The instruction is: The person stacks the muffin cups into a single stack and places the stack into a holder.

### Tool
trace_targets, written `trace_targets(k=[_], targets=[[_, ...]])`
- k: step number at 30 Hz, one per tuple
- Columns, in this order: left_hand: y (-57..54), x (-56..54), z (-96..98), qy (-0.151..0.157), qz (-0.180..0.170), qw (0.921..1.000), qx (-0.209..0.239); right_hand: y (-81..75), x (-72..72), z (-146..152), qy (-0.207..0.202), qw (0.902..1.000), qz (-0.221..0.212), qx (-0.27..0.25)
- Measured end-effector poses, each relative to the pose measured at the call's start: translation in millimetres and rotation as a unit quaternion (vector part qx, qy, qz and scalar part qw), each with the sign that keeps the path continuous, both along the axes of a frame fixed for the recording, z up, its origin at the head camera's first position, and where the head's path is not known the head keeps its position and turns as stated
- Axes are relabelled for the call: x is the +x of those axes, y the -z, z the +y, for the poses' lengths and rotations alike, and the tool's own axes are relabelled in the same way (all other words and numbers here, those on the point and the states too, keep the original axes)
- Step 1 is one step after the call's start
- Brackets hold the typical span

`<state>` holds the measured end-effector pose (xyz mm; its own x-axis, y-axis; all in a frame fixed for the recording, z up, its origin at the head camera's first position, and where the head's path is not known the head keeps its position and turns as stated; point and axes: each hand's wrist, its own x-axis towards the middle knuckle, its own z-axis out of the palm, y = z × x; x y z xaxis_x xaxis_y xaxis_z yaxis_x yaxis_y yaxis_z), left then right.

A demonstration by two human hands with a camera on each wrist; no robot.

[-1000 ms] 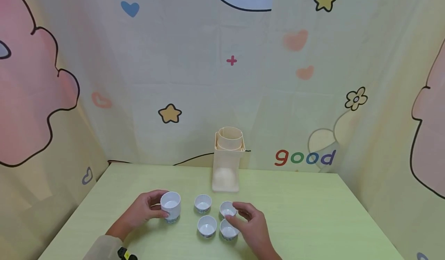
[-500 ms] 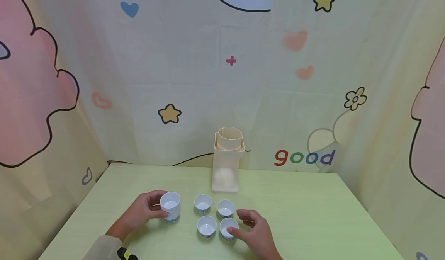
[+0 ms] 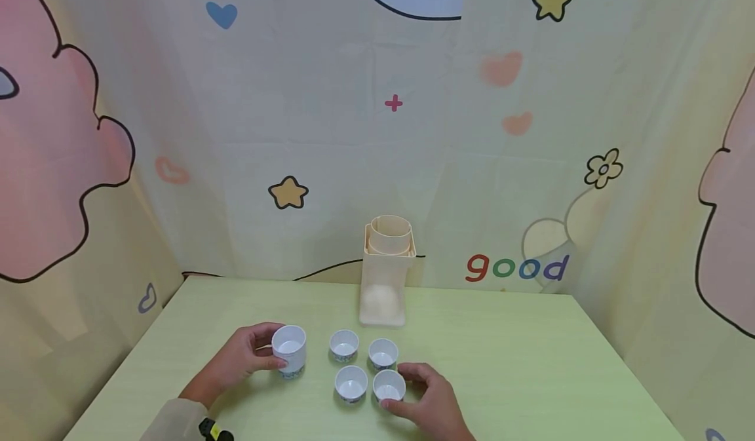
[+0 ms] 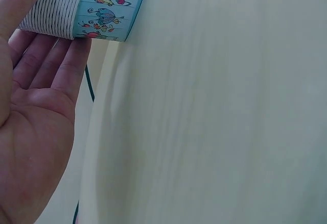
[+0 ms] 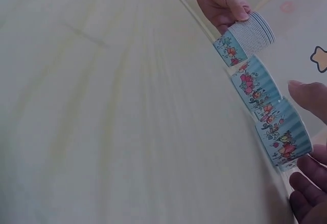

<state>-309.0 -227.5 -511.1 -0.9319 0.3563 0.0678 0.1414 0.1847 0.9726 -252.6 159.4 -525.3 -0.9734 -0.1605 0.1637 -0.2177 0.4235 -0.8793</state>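
Observation:
My left hand [image 3: 236,359] grips a stack of white paper baking cups [image 3: 290,349] upright, thumb at its front and fingers round the back. In the left wrist view the bottom cup of this stack shows a blue floral print [image 4: 108,9]. My right hand [image 3: 433,398] holds the front right baking cup [image 3: 390,383] at the table, thumb at its front and fingers curled round its right side. This cup's printed side [image 5: 283,140] shows in the right wrist view. The back right cup [image 3: 383,352], back left cup [image 3: 344,345] and front left cup [image 3: 350,383] stand close beside it.
Behind the cups stands a beige plastic holder [image 3: 382,290] with a round tube [image 3: 391,234] on top, near the back edge of the pale green table [image 3: 501,336]. A printed cloth backdrop [image 3: 330,120] hangs behind and at both sides.
My right hand has let go of the back right cup, which shifted slightly left, and moved toward me and down around the front right cup. My left hand keeps its place.

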Motion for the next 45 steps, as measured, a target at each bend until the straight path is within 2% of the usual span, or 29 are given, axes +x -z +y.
trace_targets(k=[20,33,45], targets=[[0.6,-0.4,0.0,-0.004,-0.002,1.0000,-0.003,3.0,-3.1,-3,-0.011,0.9996,0.008,0.025],[1.6,-0.8,-0.8,-0.003,0.006,1.0000,-0.007,0.3,-1.0,-2,-0.020,0.9989,-0.009,0.042],[2.3,-2.5,-1.4,0.000,0.011,0.9999,-0.011,-7.7,1.4,-1,-0.038,0.9993,-0.008,0.002]])
